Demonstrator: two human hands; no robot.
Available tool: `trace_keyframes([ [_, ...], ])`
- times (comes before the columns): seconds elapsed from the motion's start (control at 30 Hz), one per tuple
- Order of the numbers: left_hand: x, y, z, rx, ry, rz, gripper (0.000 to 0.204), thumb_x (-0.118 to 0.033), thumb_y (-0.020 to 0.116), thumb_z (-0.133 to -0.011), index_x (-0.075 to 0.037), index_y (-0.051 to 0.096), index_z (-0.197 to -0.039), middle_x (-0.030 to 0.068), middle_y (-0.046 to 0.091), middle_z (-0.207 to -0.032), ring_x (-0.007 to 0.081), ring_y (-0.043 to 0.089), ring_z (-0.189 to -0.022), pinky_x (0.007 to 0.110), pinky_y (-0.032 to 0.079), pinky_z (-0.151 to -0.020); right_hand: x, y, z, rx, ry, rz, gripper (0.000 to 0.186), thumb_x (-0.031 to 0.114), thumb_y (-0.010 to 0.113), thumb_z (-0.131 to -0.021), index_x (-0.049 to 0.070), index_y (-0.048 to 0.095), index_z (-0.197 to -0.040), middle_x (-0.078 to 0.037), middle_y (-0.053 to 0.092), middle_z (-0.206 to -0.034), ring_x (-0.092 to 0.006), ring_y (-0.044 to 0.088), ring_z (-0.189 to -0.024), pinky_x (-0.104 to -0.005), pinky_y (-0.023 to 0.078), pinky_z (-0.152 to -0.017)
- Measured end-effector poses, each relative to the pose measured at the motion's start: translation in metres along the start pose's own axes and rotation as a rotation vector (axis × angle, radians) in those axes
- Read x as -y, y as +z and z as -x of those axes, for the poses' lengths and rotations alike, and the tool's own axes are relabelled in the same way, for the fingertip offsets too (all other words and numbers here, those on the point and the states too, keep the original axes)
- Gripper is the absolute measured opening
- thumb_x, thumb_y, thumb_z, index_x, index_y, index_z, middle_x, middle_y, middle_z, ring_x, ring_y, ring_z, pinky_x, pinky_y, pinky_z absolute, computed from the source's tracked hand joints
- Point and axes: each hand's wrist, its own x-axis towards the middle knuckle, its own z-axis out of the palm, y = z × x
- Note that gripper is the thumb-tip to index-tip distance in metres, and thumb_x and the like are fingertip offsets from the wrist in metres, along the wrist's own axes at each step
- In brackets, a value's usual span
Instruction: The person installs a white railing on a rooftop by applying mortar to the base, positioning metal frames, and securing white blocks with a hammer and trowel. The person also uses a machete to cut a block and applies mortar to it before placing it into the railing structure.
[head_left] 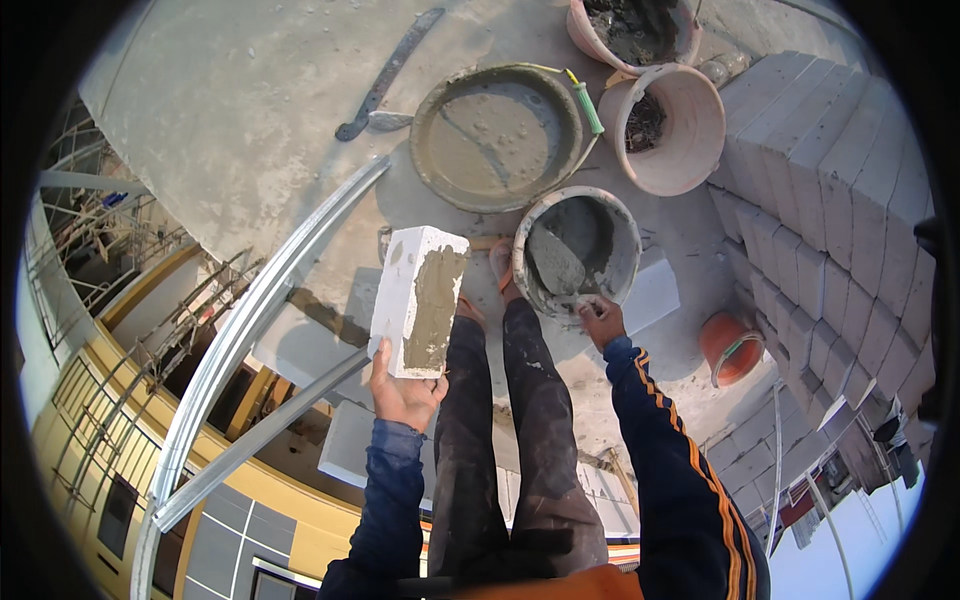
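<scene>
My left hand point(404, 388) is closed under the lower end of a white lightweight block point(393, 298), holding it up tilted. Grey-brown mortar point(437, 305) covers most of the block's face on the right. At the near rim of a round mortar bucket point(526, 282), my right hand point(601, 322) is closed around the handle of a trowel. The trowel's blade point(556, 264), coated in mortar, lies inside the bucket over wet grey mix. My fingers hide most of the handle.
A wide basin point(420, 150) of watery grey slurry stands beyond the bucket. Two pale buckets point(690, 130) point(585, 40) are at the far right, near stacked blocks point(800, 150). An orange bucket point(722, 345) lies tipped. Metal channels point(265, 290) run along the floor's left edge, beside a drop with scaffolding.
</scene>
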Motion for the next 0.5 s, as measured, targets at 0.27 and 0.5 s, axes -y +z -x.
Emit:
trace_keyframes([
  [0.27,0.009,0.035,-0.015,-0.034,-0.069,0.061,0.087,-0.060,0.076,-0.071,-0.014,0.043,-0.137,0.0086,0.046,-0.128,0.0269,0.051,-0.110,0.039,0.045,-0.089,0.101,-0.023,0.088,-0.111,-0.445,0.160,0.031,0.012,0.068,-0.081,0.002,0.063,-0.111,-0.009,0.063,-0.082,-0.0193,0.064,-0.070,-0.0333,0.052,-0.065],
  [0.5,0.013,0.067,-0.005,0.034,-0.040,0.016,0.084,-0.062,0.072,-0.074,-0.014,0.044,-0.137,0.0104,0.044,-0.129,0.0277,0.051,-0.111,0.039,0.045,-0.091,0.191,0.037,0.094,-0.330,-0.769,0.401,0.039,0.005,0.071,-0.072,0.005,0.063,-0.110,-0.017,0.061,-0.101,-0.0388,0.063,-0.088,-0.0423,0.053,-0.075],
])
